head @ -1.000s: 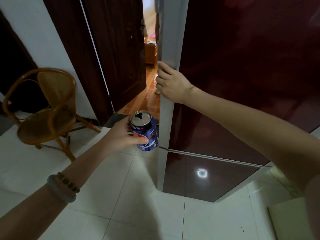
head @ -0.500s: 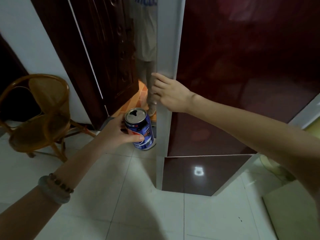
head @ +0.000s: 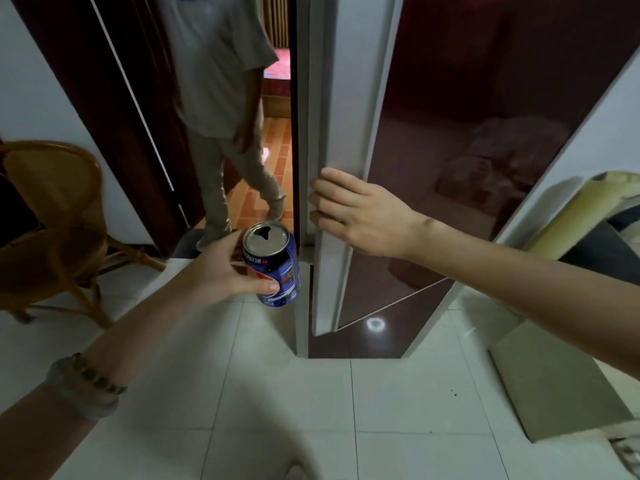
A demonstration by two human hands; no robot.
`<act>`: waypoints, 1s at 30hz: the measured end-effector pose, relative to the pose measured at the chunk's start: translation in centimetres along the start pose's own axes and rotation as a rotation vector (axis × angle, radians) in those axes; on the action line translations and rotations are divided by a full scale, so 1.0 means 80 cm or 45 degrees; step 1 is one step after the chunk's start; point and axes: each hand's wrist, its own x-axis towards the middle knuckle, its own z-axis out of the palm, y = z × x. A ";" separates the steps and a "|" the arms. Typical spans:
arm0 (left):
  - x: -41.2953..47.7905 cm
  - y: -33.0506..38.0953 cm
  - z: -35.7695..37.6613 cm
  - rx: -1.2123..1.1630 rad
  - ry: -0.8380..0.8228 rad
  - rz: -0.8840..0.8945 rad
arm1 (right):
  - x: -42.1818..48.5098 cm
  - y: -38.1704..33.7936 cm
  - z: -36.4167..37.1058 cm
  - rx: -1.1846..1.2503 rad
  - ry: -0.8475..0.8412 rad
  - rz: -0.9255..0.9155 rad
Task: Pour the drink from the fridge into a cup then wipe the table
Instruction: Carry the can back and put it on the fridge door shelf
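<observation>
My left hand (head: 221, 268) grips a blue drink can (head: 273, 268) with an opened top, held upright just left of the fridge. The fridge has a glossy dark red door (head: 433, 188) with a pale grey edge. On that edge lies my right hand (head: 356, 216), fingers nearly straight and laid flat against it. A narrow gap shows between the upper door and the fridge body. The lower door (head: 360, 337) looks closed.
A person in a grey shirt (head: 221, 109) stands in the doorway beside a dark wooden door (head: 114, 98). A rattan chair (head: 52, 216) stands at the left. The floor (head: 263, 403) is white tile. A pale rolled mat (head: 575, 216) and a flat board (head: 561, 382) lie at right.
My right hand has slid down the door edge as the door swung toward the fridge body. A person has stepped into the doorway. The can stays in my left hand.
</observation>
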 end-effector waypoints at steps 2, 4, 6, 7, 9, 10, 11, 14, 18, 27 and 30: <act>-0.015 0.004 0.011 0.008 0.006 0.006 | -0.018 -0.012 -0.020 0.051 -0.044 0.022; -0.029 0.009 0.024 0.007 -0.006 0.010 | -0.035 -0.024 -0.045 0.078 -0.098 0.042; -0.043 0.017 0.040 -0.001 -0.025 0.008 | -0.055 -0.034 -0.070 0.079 -0.155 0.070; -0.050 0.021 0.049 0.001 -0.042 0.014 | -0.066 -0.040 -0.082 0.075 -0.179 0.083; -0.063 0.030 0.070 0.013 -0.068 0.042 | -0.090 -0.051 -0.105 0.057 -0.213 0.105; -0.069 0.034 0.080 0.015 -0.073 0.042 | -0.102 -0.057 -0.117 0.049 -0.225 0.118; -0.077 0.039 0.092 0.009 -0.084 0.029 | -0.114 -0.062 -0.128 0.046 -0.235 0.135; -0.099 0.051 0.124 -0.044 -0.151 0.016 | -0.151 -0.080 -0.166 0.071 -0.256 0.206; -0.123 0.066 0.172 -0.041 -0.196 0.054 | -0.204 -0.102 -0.211 0.004 -0.317 0.321; -0.131 0.107 0.269 0.008 -0.339 0.190 | -0.328 -0.148 -0.303 -0.172 -0.404 0.653; -0.130 0.117 0.296 0.015 -0.416 0.221 | -0.367 -0.157 -0.329 -0.226 -0.510 0.771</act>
